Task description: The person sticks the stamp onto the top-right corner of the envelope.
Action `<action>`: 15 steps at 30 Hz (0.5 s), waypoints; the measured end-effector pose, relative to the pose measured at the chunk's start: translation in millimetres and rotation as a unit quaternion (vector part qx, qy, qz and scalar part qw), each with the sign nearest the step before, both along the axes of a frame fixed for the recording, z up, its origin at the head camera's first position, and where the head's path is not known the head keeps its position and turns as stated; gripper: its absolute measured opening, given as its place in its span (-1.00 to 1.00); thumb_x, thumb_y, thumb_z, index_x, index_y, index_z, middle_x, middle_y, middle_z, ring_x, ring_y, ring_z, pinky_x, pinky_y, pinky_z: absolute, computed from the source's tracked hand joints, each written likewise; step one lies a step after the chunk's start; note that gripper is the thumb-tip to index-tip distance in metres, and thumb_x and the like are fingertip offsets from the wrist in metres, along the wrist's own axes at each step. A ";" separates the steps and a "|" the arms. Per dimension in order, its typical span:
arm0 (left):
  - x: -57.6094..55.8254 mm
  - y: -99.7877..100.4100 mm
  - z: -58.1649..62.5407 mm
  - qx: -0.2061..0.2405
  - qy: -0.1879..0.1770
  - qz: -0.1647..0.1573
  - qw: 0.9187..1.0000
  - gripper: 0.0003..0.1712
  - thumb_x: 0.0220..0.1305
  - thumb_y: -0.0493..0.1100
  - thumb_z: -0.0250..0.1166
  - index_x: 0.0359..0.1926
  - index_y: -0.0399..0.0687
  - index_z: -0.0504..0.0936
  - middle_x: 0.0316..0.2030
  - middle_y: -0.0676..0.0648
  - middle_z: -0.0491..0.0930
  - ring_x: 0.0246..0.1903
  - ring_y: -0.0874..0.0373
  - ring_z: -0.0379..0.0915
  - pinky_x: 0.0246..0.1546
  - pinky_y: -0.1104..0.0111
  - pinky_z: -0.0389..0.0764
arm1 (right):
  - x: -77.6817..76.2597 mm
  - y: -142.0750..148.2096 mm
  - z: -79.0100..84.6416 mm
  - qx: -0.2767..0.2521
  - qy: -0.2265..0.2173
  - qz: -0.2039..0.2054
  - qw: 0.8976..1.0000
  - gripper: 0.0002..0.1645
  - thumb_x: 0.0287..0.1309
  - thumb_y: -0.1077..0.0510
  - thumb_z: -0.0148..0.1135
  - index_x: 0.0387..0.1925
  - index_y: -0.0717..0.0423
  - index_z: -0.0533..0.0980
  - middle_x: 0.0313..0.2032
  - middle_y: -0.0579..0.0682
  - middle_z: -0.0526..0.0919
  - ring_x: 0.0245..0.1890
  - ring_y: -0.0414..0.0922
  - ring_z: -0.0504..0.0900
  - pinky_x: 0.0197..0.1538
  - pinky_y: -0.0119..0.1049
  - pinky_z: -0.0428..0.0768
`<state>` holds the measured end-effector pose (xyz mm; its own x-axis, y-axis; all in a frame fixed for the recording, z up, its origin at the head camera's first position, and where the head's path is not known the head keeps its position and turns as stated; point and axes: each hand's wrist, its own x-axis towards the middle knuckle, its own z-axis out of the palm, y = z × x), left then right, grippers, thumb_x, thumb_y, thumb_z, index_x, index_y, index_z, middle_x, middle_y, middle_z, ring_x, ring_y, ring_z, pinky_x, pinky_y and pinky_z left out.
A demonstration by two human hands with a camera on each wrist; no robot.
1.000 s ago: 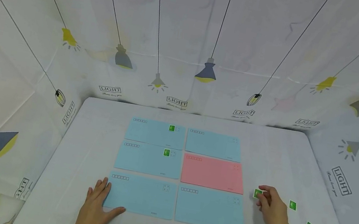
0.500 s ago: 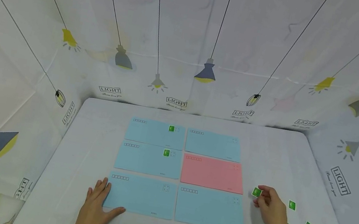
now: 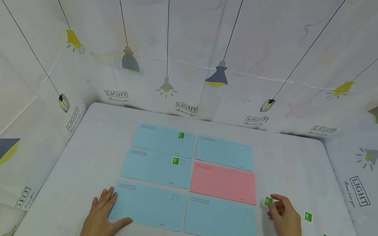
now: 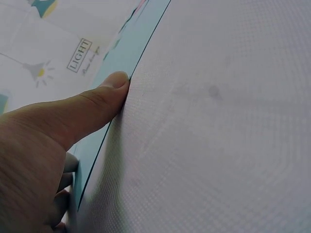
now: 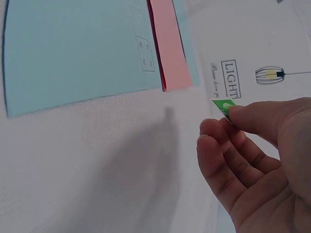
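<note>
My right hand (image 3: 284,221) pinches a small green stamp (image 3: 268,201) with a white border between thumb and fingertips. It hovers above the table, right of the envelopes; in the right wrist view the green stamp (image 5: 224,106) pokes out past the thumb. My left hand (image 3: 101,218) is spread at the lower left corner of the front left blue envelope (image 3: 148,208). The left wrist view has the thumb (image 4: 104,99) resting on that envelope's near edge. Beside it lies the front right blue envelope (image 3: 222,221), with a pink envelope (image 3: 223,183) behind.
Green stamps sit on the back left blue envelope (image 3: 158,140) and middle left blue envelope (image 3: 153,168). A plain blue envelope (image 3: 224,154) lies back right. Loose green stamps (image 3: 308,216) lie right of my right hand. Cloth with printed lamps (image 3: 217,74) surrounds the white table (image 3: 107,129).
My right hand has shifted slightly left with the stamp pinched in it, and the stamp is turned a little. My left hand has stayed in place.
</note>
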<state>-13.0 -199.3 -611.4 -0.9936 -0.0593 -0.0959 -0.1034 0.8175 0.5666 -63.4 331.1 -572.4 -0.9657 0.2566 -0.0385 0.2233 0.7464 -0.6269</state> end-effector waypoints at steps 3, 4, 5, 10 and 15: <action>0.2 0.2 0.5 0.000 0.004 -0.001 1.000 0.27 -0.07 0.46 0.44 0.44 -0.32 0.30 0.53 -0.23 0.15 0.56 -0.21 -0.07 0.56 -0.08 -0.07 | -2.0 -2.7 -0.1 0.000 0.000 0.001 1.000 -0.63 0.42 0.15 0.12 0.19 0.15 0.46 -0.27 0.09 0.66 -0.40 -0.22 0.62 -0.41 -0.53 0.56; 0.2 0.2 0.7 0.000 0.005 -0.001 1.000 0.27 -0.07 0.46 0.45 0.44 -0.32 0.30 0.53 -0.23 0.15 0.56 -0.21 -0.07 0.55 -0.08 -0.06 | -2.5 -3.6 -0.3 -0.001 -0.001 0.001 1.000 -0.64 0.42 0.16 0.12 0.18 0.15 0.47 -0.26 0.09 0.66 -0.39 -0.22 0.62 -0.41 -0.54 0.56; 0.3 0.2 0.8 0.001 0.006 -0.001 1.000 0.27 -0.07 0.46 0.45 0.44 -0.31 0.30 0.53 -0.23 0.15 0.56 -0.21 -0.07 0.55 -0.08 -0.06 | -3.0 -4.6 -0.4 -0.002 -0.002 0.002 1.000 -0.64 0.42 0.17 0.11 0.18 0.15 0.47 -0.25 0.10 0.66 -0.39 -0.22 0.62 -0.40 -0.54 0.57; 0.8 0.1 0.5 0.002 0.010 0.001 1.000 0.27 -0.08 0.45 0.46 0.44 -0.31 0.30 0.53 -0.22 0.16 0.56 -0.20 -0.06 0.55 -0.07 -0.06 | -4.9 -10.3 -1.9 -0.010 -0.004 0.008 1.000 -0.66 0.43 0.18 0.08 0.16 0.17 0.47 -0.20 0.14 0.68 -0.34 -0.18 0.64 -0.37 -0.58 0.58; 1.5 -0.1 -0.4 0.000 0.014 0.001 1.000 0.26 -0.08 0.45 0.46 0.44 -0.32 0.31 0.53 -0.22 0.16 0.55 -0.21 -0.05 0.56 -0.06 -0.06 | -7.6 -17.0 -3.4 -0.018 0.000 0.011 1.000 -0.69 0.44 0.17 0.09 0.12 0.19 0.49 -0.17 0.17 0.70 -0.32 -0.14 0.66 -0.35 -0.60 0.59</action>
<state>-11.6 -199.4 -611.8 -0.9957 -0.0616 -0.0685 -0.0897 0.8172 0.5693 -71.0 314.1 -575.8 -0.9713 0.2333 -0.0470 0.2064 0.7276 -0.6542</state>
